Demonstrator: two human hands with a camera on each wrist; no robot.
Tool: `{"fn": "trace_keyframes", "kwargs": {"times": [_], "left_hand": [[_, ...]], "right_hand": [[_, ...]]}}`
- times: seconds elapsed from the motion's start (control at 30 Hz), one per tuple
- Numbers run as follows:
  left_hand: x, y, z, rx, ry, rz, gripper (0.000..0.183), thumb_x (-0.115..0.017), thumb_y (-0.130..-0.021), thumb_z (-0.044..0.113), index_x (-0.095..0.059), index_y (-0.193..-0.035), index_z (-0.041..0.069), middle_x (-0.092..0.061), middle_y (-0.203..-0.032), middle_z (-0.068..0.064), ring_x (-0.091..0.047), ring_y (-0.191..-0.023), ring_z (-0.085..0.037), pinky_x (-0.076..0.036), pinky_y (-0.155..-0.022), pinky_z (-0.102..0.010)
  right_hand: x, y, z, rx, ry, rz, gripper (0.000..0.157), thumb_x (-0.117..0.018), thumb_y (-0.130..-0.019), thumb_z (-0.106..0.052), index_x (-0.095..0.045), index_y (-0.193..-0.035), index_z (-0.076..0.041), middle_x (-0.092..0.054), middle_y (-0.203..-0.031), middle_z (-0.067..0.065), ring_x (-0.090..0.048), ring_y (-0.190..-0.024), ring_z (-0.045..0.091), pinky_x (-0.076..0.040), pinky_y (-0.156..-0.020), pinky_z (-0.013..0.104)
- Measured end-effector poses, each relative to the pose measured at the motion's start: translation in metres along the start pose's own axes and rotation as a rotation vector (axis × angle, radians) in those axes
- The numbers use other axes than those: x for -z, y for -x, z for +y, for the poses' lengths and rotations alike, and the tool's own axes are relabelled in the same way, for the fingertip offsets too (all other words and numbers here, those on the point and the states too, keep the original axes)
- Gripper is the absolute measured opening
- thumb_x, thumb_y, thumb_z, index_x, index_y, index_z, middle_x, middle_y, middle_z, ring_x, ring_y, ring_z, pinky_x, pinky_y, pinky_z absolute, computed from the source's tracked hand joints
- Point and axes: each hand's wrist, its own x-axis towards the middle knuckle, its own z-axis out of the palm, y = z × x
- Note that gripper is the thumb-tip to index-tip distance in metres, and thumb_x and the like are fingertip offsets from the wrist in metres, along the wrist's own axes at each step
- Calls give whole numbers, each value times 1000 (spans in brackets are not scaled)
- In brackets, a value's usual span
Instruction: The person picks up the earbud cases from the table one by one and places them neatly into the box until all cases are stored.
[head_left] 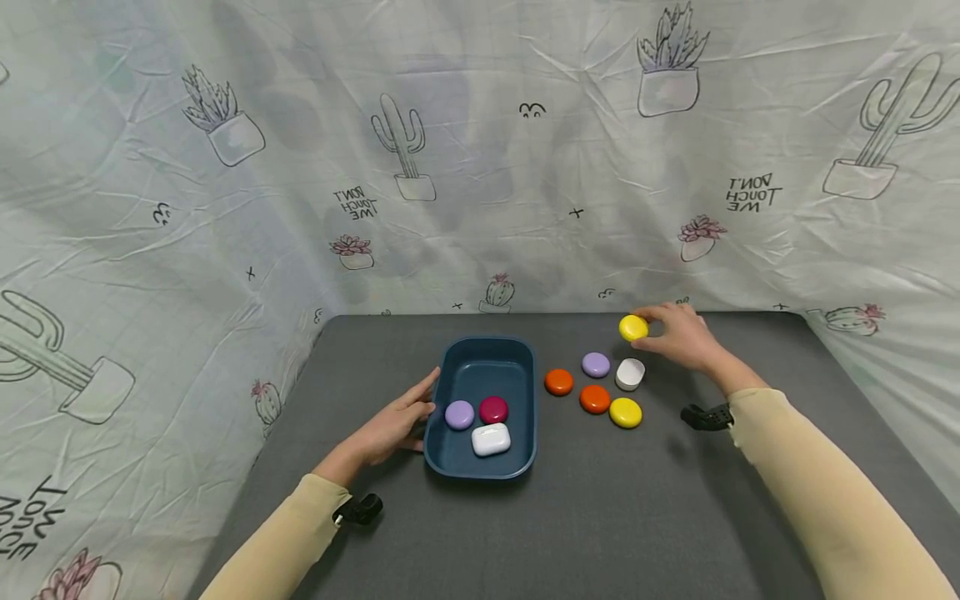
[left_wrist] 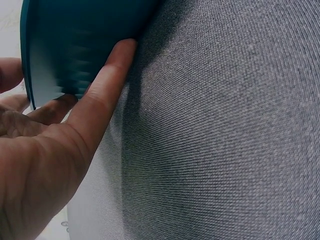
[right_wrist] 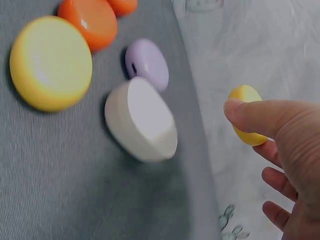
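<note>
In the head view, my right hand (head_left: pixel 678 333) pinches a small, round, glossy yellow disc (head_left: pixel 633 327) between thumb and fingers, held over the table's far edge. The right wrist view shows the thumb across this yellow disc (right_wrist: pixel 248 117), the lower fingers loosely bent. Against the left side of a dark blue rectangular tray (head_left: pixel 480 477) rests my left hand (head_left: pixel 386 427), fingers fairly straight. Its digit lies along the tray's outer wall (left_wrist: pixel 65 40) in the left wrist view. Inside the tray are a lilac disc (head_left: pixel 459 415), a crimson disc (head_left: pixel 493 409) and a white rounded block (head_left: pixel 491 440).
Right of the tray lie two orange discs (head_left: pixel 558 382), another lilac disc (head_left: pixel 596 364), a white piece (head_left: pixel 630 374) and a second yellow disc (head_left: pixel 626 412). Behind the dark grey table (head_left: pixel 600 517) hangs a pale cloth (head_left: pixel 480 167) printed with potted plants.
</note>
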Motion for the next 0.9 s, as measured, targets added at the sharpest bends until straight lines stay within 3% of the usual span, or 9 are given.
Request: {"fn": "trace_keyframes", "kwargs": {"times": [0.43, 0.9], "left_hand": [[1, 3, -1, -1, -2, -8, 64, -40, -111, 21, -12, -165, 41, -20, -166, -17, -36, -141, -43, -55, -82, -48], [6, 1, -9, -19, -1, -23, 63, -40, -111, 21, -13, -164, 42, -20, -166, -17, -34, -142, -44, -55, -83, -50]], "right_hand": [[-7, 1, -59, 151, -86, -21, 55, -80, -90, -23, -62, -141, -10, -61, -128, 15, -38, -130, 43, -22, -106, 64], [-31, -2, -104, 289, -114, -27, 54, -87, -84, -22, -69, -135, -15, -66, -117, 7, -45, -117, 34, -28, -101, 59]]}}
